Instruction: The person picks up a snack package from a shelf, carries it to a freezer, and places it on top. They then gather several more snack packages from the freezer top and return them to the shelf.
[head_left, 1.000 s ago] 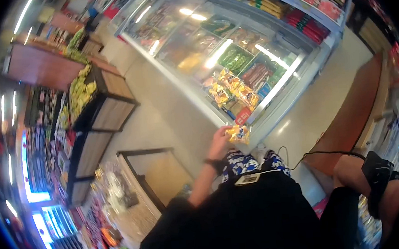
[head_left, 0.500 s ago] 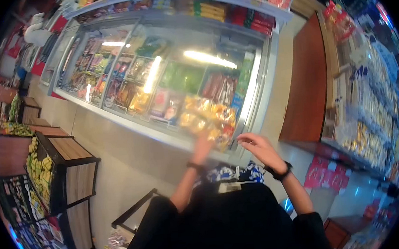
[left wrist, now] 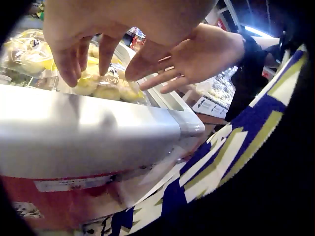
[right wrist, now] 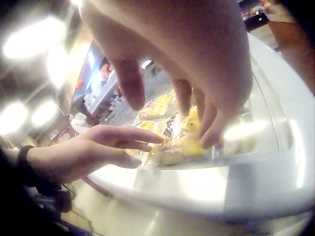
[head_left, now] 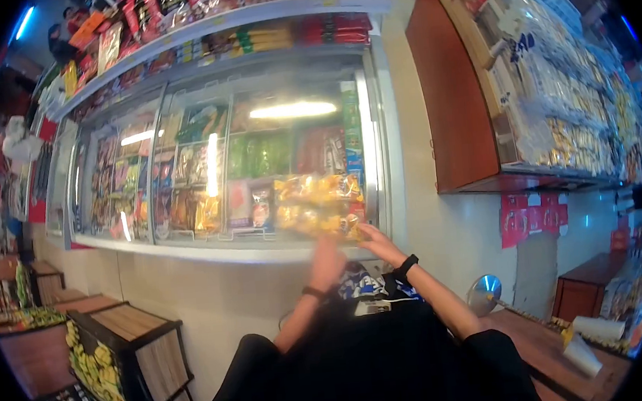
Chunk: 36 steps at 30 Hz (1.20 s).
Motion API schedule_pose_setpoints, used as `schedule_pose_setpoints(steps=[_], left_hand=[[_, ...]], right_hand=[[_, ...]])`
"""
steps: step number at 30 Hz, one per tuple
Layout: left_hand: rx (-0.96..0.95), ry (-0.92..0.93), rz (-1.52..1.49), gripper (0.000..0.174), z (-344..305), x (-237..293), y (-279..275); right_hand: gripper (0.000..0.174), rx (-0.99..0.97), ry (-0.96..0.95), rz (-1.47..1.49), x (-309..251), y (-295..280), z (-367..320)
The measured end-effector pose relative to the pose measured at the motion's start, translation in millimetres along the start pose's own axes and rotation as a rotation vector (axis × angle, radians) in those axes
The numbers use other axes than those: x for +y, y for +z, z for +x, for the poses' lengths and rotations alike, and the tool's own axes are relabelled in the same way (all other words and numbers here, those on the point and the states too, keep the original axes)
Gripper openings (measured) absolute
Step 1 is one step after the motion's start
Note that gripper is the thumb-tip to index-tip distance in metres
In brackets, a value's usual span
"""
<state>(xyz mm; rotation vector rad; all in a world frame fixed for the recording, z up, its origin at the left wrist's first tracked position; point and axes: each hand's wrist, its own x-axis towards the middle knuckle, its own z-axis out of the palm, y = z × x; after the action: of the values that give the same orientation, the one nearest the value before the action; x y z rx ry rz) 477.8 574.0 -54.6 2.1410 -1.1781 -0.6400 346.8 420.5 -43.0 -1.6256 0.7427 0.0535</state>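
In a shop, a glass-topped freezer (head_left: 189, 251) stands along the wall. The left hand (head_left: 328, 262) is held over its near rim, fingers (left wrist: 69, 59) apart and holding nothing. The yellow packets (head_left: 317, 204) lie just beneath the fingertips. The right hand (head_left: 376, 243) is extended alongside, fingers (left wrist: 162, 77) straight and apart. A reach is judged in hand; closing on one packet is called for next.

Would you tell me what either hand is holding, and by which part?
Nothing plainly: left hand and right hand hover open-fingered over the yellow packets.
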Motion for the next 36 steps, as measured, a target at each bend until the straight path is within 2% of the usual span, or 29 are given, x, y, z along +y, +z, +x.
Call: schedule_pose_setpoints(steps=[3,6,7,8,9,12,15,17,21,23,25,27,30,33,36], left_hand=[[0.017,0.053,0.050,0.055,0.7,-0.6,4.6],[-0.007,0.084,0.097,0.060,2.8,23.0,-2.4],[0.012,0.130,0.133,0.061,3.2,33.7,-3.8],[0.029,0.185,0.168,0.062,5.3,42.1,-2.9],[0.003,0.226,0.153,0.063,6.2,47.6,0.9],[-0.028,0.278,0.157,0.065,1.5,54.0,27.0],[-0.035,0.176,0.184,0.067,0.5,63.6,43.1],[0.008,0.115,0.264,0.068,3.0,62.4,64.9],[0.073,0.119,0.355,0.069,14.2,78.0,79.4],[0.160,0.178,0.451,0.067,25.9,80.5,99.4],[0.248,0.130,0.309,0.063,31.3,121.1,117.2],[0.294,0.128,0.194,0.056,32.1,184.0,131.3],[0.198,0.174,-0.067,0.046,44.5,259.3,174.6],[-0.152,0.144,-0.290,0.034,65.0,321.2,225.3],[-0.378,0.240,-0.368,0.030,85.6,359.2,289.6]], right_hand=[[0.062,-0.110,-0.035,0.284,-19.6,-9.5,-6.5],[0.063,-0.015,-0.263,0.233,-1.1,-9.2,-15.1],[0.051,0.117,-0.390,0.056,32.0,-3.8,-12.9],[0.048,0.071,-0.316,0.165,38.7,-9.7,-22.7],[0.045,0.060,-0.286,0.064,70.3,-11.3,-22.5],[0.034,0.108,-0.107,0.285,79.2,-33.1,-61.7],[0.030,0.115,-0.043,0.393,98.4,-72.1,-101.2],[0.028,0.227,-0.031,0.478,97.3,-99.1,-141.3],[0.026,0.385,-0.111,0.496,139.9,-149.1,-200.7],[0.026,0.437,-0.038,0.600,166.3,-169.6,-225.2],[0.026,0.495,-0.027,0.706,192.5,-185.8,-251.4],[0.025,0.567,0.013,0.773,209.0,-205.4,-282.7],[0.024,0.695,0.054,0.810,235.4,-228.9,-324.6],[0.024,0.859,0.076,0.816,272.5,-244.9,-347.9],[0.023,0.966,0.107,0.864,294.2,-270.4,-357.6]])
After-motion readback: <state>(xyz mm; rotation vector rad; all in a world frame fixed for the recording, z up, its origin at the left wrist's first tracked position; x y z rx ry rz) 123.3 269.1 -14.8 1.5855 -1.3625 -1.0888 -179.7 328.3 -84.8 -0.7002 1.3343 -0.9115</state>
